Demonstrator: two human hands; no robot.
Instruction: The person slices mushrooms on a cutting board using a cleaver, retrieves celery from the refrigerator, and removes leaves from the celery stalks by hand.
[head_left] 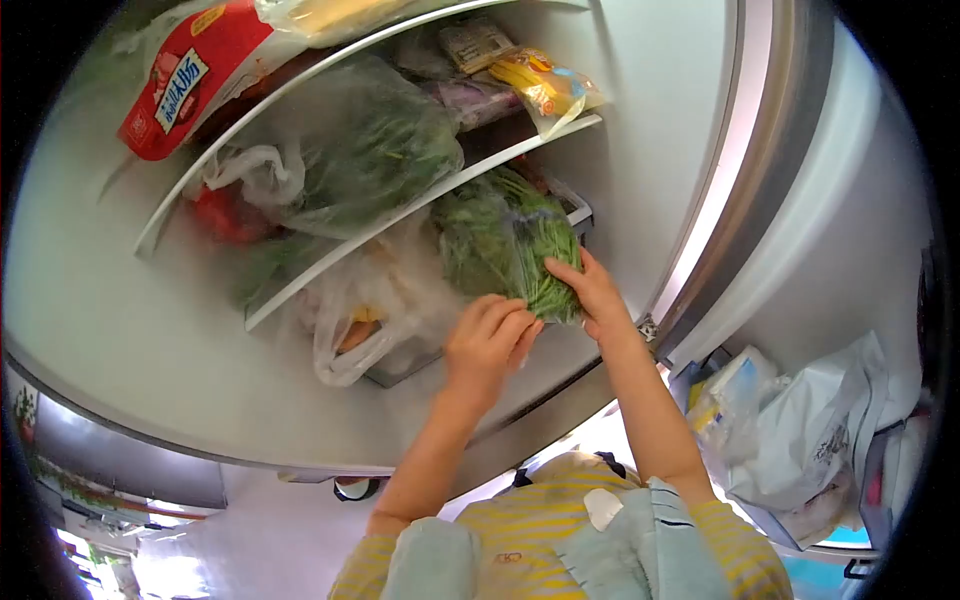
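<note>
A clear plastic bag of leafy greens [500, 235] is at the front of the refrigerator's lower compartment, below the lower white shelf edge [420, 205]. My right hand [590, 290] grips the bag's lower right side, its thumb over the green stems. At the bag's lower left corner, my left hand [490, 340] has its fingers bent together against the plastic; whether they pinch it is hard to see. Left of the greens sits a whitish plastic bag [345, 340] with something orange-brown inside.
On the shelf above lie a large bag of greens [370, 150], a red item in plastic [235, 212] and a yellow packet [540, 85]. A red package [190, 85] rests on the top shelf. The open door's bin [790, 520] at right holds white bags [820, 430].
</note>
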